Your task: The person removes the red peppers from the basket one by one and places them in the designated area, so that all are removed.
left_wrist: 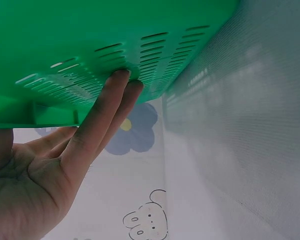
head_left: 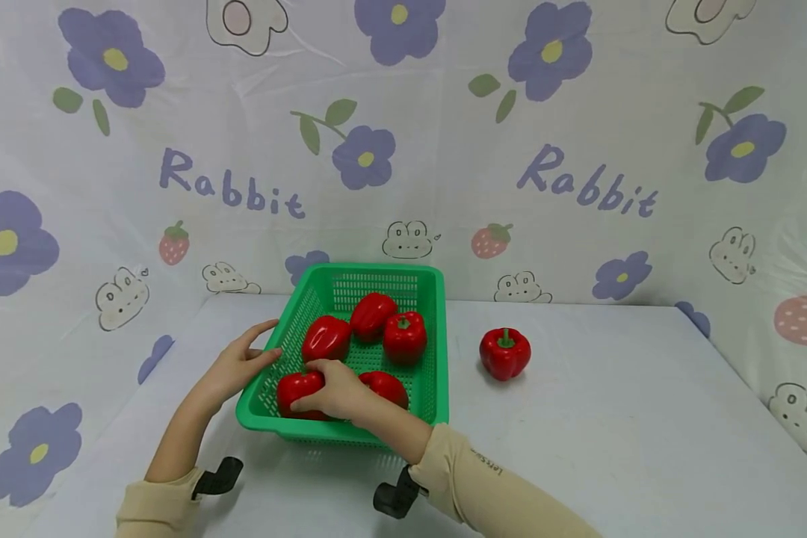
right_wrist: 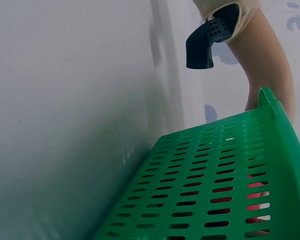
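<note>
A green plastic basket [head_left: 442, 329] with slotted walls holds several red bell peppers. At its front left corner my right hand [head_left: 339, 390] grips a red bell pepper [head_left: 297, 385], thumb on the near side and fingers over the top. My left hand [head_left: 232, 366] holds the basket's left rim. The left wrist view shows two of its fingers [left_wrist: 102, 112] extended against the outer wall, with the thumb up at the rim. From the right wrist, the basket wall [right_wrist: 200, 175] hides most of the right hand; red shows through its slots.
One more red bell pepper [head_left: 505, 354] stands upright on the white table [head_left: 619, 403], right of the basket. Behind the table hangs a patterned cloth [head_left: 444, 172] with flowers and rabbits. A black wrist mount [head_left: 397, 495] sits under each forearm, close to the tabletop.
</note>
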`<state>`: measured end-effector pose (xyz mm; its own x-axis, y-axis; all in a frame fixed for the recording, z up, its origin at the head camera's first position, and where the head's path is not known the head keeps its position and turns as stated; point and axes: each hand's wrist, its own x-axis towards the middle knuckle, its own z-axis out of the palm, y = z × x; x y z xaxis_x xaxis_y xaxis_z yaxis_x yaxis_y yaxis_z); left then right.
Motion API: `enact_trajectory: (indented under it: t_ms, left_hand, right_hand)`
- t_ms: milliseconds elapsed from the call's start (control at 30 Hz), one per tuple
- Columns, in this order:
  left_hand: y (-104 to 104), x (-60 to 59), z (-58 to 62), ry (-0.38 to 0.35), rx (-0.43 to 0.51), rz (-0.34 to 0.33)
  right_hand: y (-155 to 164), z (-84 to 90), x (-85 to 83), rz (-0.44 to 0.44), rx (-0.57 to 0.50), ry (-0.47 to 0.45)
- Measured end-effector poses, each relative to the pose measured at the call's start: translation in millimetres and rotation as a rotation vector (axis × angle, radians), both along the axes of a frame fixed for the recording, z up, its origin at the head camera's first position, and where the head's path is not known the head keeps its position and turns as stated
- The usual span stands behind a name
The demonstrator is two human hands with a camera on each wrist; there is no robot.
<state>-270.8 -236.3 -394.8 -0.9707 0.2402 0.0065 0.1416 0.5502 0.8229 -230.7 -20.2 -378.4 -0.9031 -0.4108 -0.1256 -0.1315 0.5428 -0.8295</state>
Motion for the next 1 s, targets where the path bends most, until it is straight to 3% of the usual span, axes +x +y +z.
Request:
enact_trajectory:
  t_ms: [533, 1000]
  left_hand:
    - [-0.9, 4.6, 4.9, -0.001, -0.018, -0.002]
    - [-3.4, 5.4, 4.6, -0.012, 0.002, -0.01]
  right_hand:
    - [-1.9, 0.1, 3.4, -0.069, -0.042, -0.013]
    - [-3.5, 1.8, 6.9, -0.152, -0.034, 0.053]
